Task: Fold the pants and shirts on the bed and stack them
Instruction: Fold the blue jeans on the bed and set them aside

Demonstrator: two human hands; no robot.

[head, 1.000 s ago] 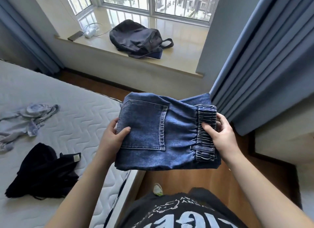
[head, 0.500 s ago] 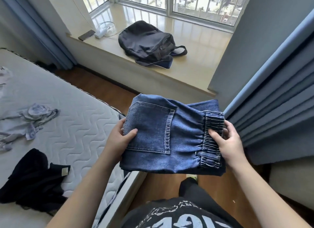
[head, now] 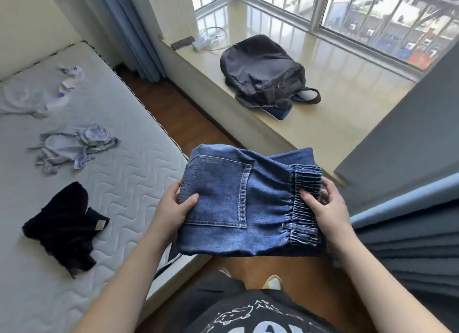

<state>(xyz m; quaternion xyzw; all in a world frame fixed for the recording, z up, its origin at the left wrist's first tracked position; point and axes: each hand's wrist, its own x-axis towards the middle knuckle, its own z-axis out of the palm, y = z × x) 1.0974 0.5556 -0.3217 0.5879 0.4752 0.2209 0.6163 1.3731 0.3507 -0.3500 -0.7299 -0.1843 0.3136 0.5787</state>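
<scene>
I hold a folded pair of blue denim pants (head: 233, 203) in the air beside the bed, back pocket up. My left hand (head: 173, 208) grips its left edge, thumb on the pocket. My right hand (head: 325, 208) grips the elastic waistband on the right, thumb on top. On the white quilted mattress (head: 119, 183) lie a crumpled black garment (head: 64, 228) near me, a crumpled pale printed shirt (head: 74, 146) further off, and another pale garment (head: 32, 96) at the far left.
A black backpack (head: 265, 71) lies on the window sill (head: 347, 114), with a charger and cable (head: 206, 41) at the sill's far end. Blue-grey curtains (head: 409, 220) hang at my right. A strip of wooden floor (head: 178, 114) runs between bed and sill.
My view has turned left, bringing more of the bed and a second pale garment into sight. The folded pants stay in both hands with the same grip.
</scene>
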